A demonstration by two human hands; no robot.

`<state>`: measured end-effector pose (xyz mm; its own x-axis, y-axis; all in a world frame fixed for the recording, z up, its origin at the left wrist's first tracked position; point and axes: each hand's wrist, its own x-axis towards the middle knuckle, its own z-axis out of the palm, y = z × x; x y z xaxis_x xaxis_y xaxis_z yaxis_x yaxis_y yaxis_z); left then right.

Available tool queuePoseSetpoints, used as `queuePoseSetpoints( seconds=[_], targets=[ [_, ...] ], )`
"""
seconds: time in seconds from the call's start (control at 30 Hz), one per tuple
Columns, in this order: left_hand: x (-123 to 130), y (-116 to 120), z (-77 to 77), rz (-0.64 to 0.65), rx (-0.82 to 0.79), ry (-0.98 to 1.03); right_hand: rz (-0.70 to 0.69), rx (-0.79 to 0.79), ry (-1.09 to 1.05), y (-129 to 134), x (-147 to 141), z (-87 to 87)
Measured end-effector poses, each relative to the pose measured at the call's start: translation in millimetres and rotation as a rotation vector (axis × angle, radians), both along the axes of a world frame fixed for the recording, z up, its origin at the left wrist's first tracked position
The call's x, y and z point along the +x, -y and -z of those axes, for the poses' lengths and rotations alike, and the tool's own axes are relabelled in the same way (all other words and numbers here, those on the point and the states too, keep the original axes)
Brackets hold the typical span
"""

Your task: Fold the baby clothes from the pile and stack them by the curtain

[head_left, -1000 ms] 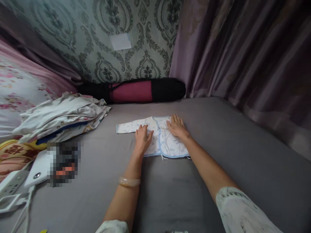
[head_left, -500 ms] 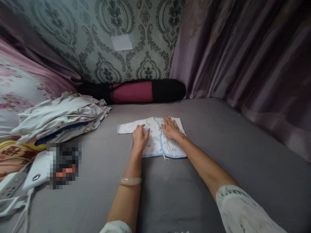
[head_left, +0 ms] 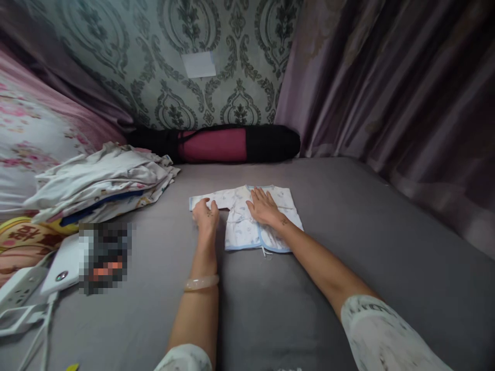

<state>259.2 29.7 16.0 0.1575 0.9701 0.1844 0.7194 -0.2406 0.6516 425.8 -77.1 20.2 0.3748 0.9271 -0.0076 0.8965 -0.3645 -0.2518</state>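
We see a matt cloth shirt [head_left: 240, 232], a smooth, matt cloth bedsheet [head_left: 367, 221], a satiny cloth curtain [head_left: 340, 103], a glossy bracelet [head_left: 201, 283], a plastic power strip [head_left: 23, 286].

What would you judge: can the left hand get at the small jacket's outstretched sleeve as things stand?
Probably yes: the left hand is at the sleeve, near its blue-edged cuff, with nothing visible between them; the right hand lies apart, over the jacket's front.
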Motion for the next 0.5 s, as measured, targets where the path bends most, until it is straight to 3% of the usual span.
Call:
queuePoseSetpoints(
  seconds=[0.23,0.37,0.5],
  targets=[
    [-14,-9,-5.1,-0.358,-0.057,-0.165,-0.035,-0.027,0.037,-6,-9,13.0],
    [-14,-13,-1.5,-0.422,-0.081,-0.197,-0.038,-0.007,0.091,-12,-8,6.7],
    [-13,-19,4.3,-0.428,-0.058,-0.109,-0.102,0.172,0.146,-29,-17,-3.5]
  ],
)
